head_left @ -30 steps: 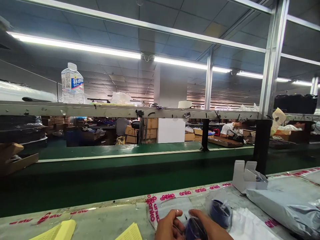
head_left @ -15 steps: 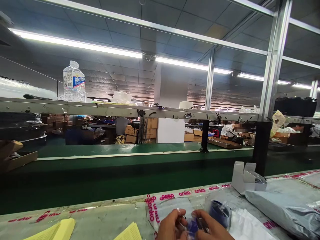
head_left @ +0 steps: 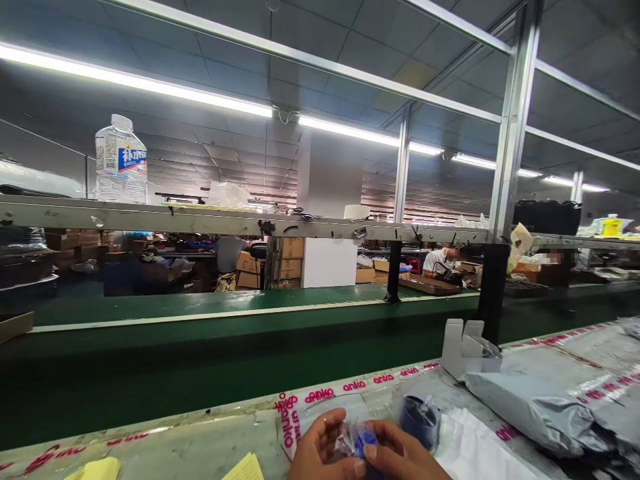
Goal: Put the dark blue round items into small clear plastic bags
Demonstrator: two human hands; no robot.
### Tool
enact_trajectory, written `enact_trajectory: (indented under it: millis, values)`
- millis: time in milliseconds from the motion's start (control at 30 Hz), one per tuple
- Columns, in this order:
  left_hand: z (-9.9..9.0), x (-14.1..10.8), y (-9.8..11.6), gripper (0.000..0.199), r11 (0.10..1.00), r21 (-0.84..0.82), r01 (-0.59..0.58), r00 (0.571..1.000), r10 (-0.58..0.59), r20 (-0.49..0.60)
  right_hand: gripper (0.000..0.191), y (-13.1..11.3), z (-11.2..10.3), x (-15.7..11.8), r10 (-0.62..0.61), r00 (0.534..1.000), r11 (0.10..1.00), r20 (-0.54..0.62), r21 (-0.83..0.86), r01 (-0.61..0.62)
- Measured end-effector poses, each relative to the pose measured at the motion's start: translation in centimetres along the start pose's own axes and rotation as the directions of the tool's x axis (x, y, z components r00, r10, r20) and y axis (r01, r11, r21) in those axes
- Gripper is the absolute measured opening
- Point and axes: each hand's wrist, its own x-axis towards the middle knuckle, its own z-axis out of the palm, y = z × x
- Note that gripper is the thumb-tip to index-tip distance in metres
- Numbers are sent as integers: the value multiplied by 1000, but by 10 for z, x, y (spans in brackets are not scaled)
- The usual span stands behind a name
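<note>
Table (head_left: pixel 190 443) across the front, w/ pink-lettered tape (head_left: pixel 354 385) along the far edge. On it, at R, gray bag (head_left: pixel 520 400); in front of that, white sheets (head_left: pixel 473 450), just R of both hands. At bag's L end, small white box (head_left: pixel 454 357), flaps up.

Then both hands, low in view, close together over table: R grip (head_left: pixel 403 452) grasping blue item (head_left: pixel 367 440), thumb on near side; L grip (head_left: pixel 316 450) pinching clear plastic (head_left: pixel 347 437) bunched about it. Hidden under fingers: exact hold, can't tell.

Just beyond R grip, second blue item (head_left: pixel 421 428), also in plastic; prob best not to knock it.

Handling, as a judgement: hold firm but light at R, ease plastic w/ L fingertips, a bit at a time. Thin stuff, likely to tear or snag, so no yanking.
</note>
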Motion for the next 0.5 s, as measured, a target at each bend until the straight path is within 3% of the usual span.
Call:
enact_trajectory:
  millis: [167, 300, 500]
  values:
    - [6, -3, 7, 110, 995, -73, 74, 996, -77, -45, 54, -1, 6, 2, 98, 995, 943, 12, 319, -97]
    - [8, -5, 8, 129, 990, -118, 76, 997, -75, 11, 64, -2, 11, 3, 134, 991, 943, -7, 308, -126]
    - [6, -6, 8, 133, 994, -81, 76, 997, -76, 0, 70, 1, 14, 5, 157, 987, 952, -36, 270, -141]
